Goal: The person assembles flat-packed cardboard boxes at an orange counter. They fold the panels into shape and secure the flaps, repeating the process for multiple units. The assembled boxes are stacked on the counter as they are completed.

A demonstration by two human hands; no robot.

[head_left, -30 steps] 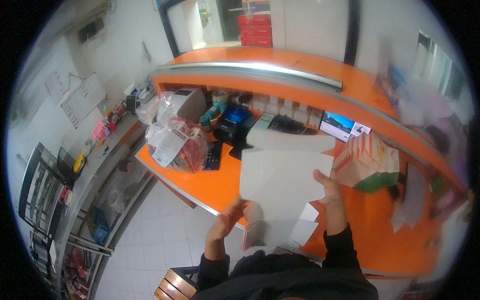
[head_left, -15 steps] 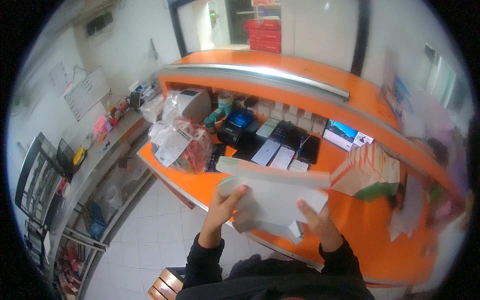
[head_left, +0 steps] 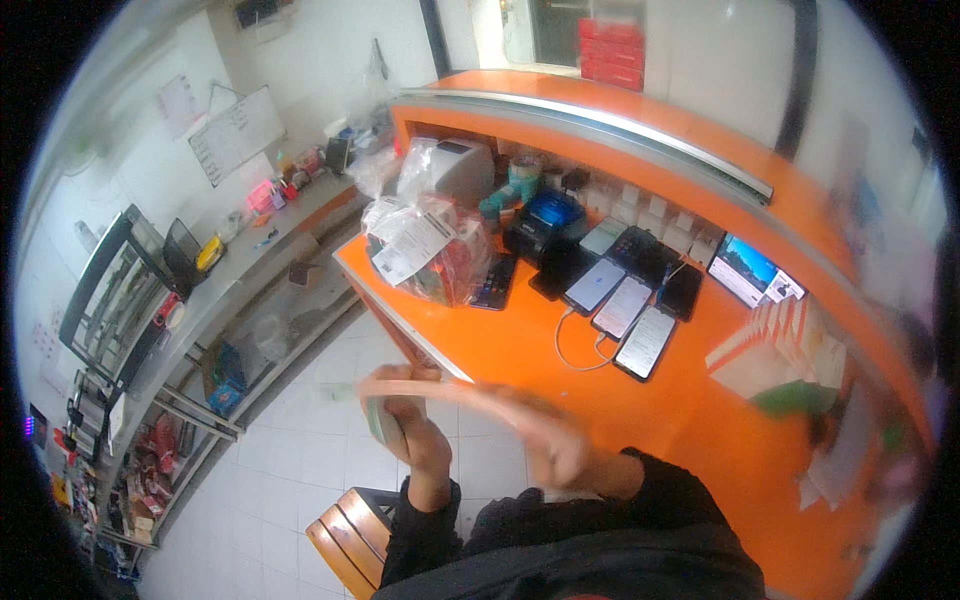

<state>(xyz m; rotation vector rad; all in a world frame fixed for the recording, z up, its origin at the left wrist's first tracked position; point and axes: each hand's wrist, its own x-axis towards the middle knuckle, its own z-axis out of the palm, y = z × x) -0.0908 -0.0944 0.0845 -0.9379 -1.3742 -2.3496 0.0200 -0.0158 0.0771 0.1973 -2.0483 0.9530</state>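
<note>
A flat piece of cardboard (head_left: 455, 392), white and green-edged with a pinkish rim, is tilted nearly edge-on and smeared by motion just off the counter's front edge. My left hand (head_left: 420, 445) grips its left end, fingers closed around it. At the other end my right hand (head_left: 565, 452) is closed against the cardboard, its fingers blurred. Similar flat cartons (head_left: 785, 345), orange-striped and green, lie fanned on the right of the orange counter (head_left: 520, 350). Several phones lie beyond my hands, among them a lit phone (head_left: 645, 342) with white cables nearby.
A plastic-wrapped bundle (head_left: 430, 250) sits on the counter's left, before a white printer (head_left: 450, 170). Beside it stand a black printer (head_left: 545, 225) and a lit tablet (head_left: 752, 270). A wooden stool (head_left: 350, 535) is below; a metal shelf (head_left: 250, 290) runs along the left.
The cardboard has turned from facing up to nearly edge-on and moved left and down with both hands. The view has shifted, so the counter appears further right.
</note>
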